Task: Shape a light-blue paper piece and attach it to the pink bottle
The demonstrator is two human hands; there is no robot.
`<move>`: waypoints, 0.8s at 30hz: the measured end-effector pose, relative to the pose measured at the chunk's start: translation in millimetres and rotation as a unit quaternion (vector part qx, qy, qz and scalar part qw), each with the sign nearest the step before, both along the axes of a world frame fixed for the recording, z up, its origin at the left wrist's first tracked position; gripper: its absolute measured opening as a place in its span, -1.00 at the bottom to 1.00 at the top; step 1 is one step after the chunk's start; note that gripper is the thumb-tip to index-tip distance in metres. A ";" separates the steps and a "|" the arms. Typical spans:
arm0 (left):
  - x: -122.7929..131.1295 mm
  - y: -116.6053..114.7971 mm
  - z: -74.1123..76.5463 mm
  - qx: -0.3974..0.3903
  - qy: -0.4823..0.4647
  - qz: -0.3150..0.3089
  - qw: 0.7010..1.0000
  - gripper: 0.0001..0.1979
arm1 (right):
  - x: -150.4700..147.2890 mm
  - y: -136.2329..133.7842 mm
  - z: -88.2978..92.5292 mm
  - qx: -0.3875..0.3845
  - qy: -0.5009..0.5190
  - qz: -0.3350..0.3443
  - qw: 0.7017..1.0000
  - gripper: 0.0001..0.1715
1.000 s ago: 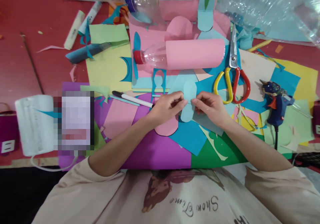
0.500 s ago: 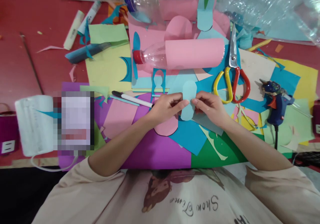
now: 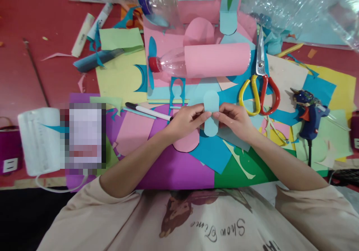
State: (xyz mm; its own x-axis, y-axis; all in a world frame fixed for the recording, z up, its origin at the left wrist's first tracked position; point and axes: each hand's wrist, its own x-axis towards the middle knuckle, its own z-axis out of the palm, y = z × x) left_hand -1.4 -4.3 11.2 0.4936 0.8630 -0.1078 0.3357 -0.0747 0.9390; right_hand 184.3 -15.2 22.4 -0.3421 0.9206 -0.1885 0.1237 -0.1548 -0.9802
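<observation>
A light blue paper strip [image 3: 211,101] with rounded ends is held upright between my two hands. My left hand [image 3: 190,119] pinches its left edge near the middle, thumb on top. From the other side, my right hand [image 3: 233,119] grips it the same way, and the two thumb tips nearly meet over the strip. The fingers underneath are partly hidden. Just beyond lies a plastic bottle [image 3: 171,61] with a red cap, wrapped in pink paper [image 3: 217,60]. Under my left hand is a pink rounded paper piece [image 3: 186,143].
Scissors [image 3: 260,66] with yellow and red handles lie right of the bottle. A blue glue gun [image 3: 310,120] rests at the right. A black-capped pen [image 3: 148,111], a white power bank-like block [image 3: 40,141] and a blurred-out device [image 3: 85,135] are at left. Coloured paper scraps surround my hands.
The light blue strip has straightened slightly between my fingers and my right thumb has moved a little left, closer to the left thumb. Everything else lies as before.
</observation>
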 end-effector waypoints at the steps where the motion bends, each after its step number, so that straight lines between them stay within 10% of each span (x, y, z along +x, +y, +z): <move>1: -0.1 0.1 -1.2 0.001 0.002 -0.003 1.000 -0.50 | 0.2 -0.3 -0.4 -0.001 -0.001 0.000 1.000 -0.54; 24: -0.1 0.7 -2.1 -0.004 0.025 -0.028 0.999 -0.48 | 0.0 -1.5 -2.1 0.003 -0.019 0.010 1.000 -0.67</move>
State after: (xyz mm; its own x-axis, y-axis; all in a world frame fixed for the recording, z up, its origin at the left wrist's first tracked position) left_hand -1.4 -3.6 9.1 0.5349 0.8331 -0.1408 0.3774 -0.0865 0.9220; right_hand 184.4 -16.7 20.3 -0.3529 0.9146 -0.1974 0.1647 -0.1469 -0.9753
